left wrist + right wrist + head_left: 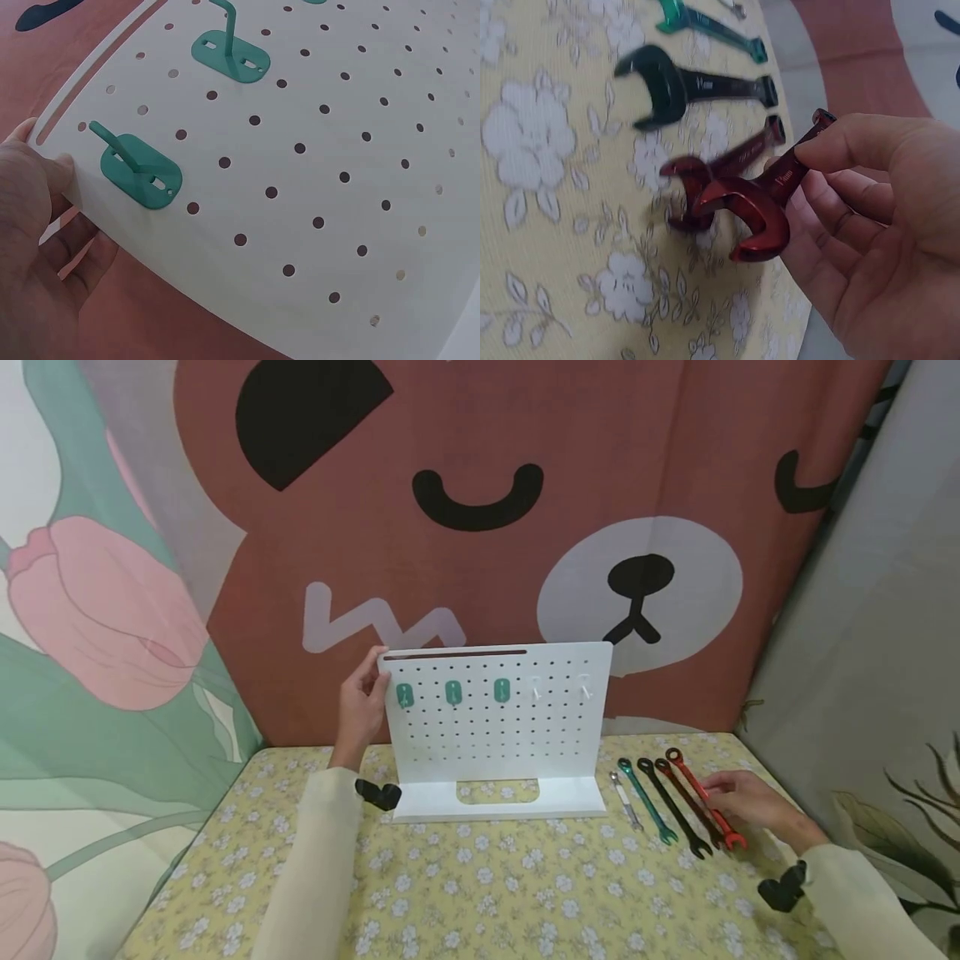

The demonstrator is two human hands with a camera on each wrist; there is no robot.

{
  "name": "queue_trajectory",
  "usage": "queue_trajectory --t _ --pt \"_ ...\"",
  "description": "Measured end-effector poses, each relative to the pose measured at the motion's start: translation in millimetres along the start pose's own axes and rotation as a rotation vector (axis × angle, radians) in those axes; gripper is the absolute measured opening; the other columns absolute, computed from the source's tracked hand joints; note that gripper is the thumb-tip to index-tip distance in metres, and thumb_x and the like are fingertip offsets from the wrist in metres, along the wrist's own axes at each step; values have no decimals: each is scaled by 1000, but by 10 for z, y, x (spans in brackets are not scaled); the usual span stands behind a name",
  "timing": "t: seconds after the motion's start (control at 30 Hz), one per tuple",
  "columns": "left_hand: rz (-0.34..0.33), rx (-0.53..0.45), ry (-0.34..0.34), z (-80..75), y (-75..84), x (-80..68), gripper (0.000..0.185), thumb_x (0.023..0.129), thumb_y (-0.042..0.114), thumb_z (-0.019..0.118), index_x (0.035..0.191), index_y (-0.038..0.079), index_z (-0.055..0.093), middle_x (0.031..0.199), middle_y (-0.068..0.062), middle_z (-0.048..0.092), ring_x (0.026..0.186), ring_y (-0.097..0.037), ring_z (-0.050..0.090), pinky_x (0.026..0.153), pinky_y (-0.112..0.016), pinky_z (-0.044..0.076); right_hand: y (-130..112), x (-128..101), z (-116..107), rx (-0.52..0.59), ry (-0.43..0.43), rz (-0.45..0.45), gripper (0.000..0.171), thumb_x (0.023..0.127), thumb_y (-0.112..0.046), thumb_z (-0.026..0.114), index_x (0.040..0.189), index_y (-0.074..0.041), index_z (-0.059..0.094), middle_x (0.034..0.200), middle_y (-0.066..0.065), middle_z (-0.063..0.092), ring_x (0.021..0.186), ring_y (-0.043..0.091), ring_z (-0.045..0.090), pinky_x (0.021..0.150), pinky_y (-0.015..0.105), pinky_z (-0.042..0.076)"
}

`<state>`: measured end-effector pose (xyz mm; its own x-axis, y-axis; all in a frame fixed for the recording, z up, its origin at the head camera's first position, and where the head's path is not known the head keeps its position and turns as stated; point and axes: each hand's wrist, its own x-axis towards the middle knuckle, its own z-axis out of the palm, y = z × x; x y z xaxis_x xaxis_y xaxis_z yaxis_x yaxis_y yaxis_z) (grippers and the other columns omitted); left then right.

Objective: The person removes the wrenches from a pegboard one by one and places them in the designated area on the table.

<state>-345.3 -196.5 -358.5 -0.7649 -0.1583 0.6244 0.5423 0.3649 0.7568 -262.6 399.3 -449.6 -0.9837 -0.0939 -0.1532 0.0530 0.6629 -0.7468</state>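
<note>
A white pegboard [487, 735] stands upright on its base, with green hooks [453, 692] and white hooks [584, 687] in a row. My left hand [362, 706] grips its upper left edge, the thumb on the front face and other fingers behind. In the left wrist view a green hook [141, 171] sits close by the thumb. At the right my right hand [746, 799] pinches a red wrench [701, 793] by its shank, its open end toward the right wrist camera. Beside it lie a dark red wrench [686, 800], a black wrench [672, 806] and a green wrench [648, 802].
A small silver wrench [626, 802] lies between the pegboard's base and the green wrench. Under everything is a yellow flowered tablecloth [480, 893]. A printed curtain [480, 577] hangs behind the table, and a grey curtain [847, 635] hangs on the right.
</note>
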Motion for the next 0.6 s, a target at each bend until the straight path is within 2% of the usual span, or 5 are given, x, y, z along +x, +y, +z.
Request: queue_trajectory --t 0.23,0.43,0.6 --pt "-4 5 -2 -12 -6 -15 38 106 8 58 144 13 61 94 -14 62 76 -26 52 65 -24 43 119 95 -72 -44 9 46 40 103 -15 57 127 16 54 101 14 63 80 24 57 68 42 50" --pt "-19 -9 -6 16 19 -45 39 106 9 58 145 11 60 92 -17 60 74 -25 50 64 -25 42 204 100 -103 -64 -5 50 41 103 -11 54 129 20 50 106 18 63 83 26 56 71 43 50" --pt "-2 -33 -17 38 5 -43 38 107 9 57 145 9 60 92 -19 61 74 -25 50 64 -24 42 241 118 -99 -102 -2 61 38 101 -8 56 125 20 51 106 19 63 88 28 57 74 44 50"
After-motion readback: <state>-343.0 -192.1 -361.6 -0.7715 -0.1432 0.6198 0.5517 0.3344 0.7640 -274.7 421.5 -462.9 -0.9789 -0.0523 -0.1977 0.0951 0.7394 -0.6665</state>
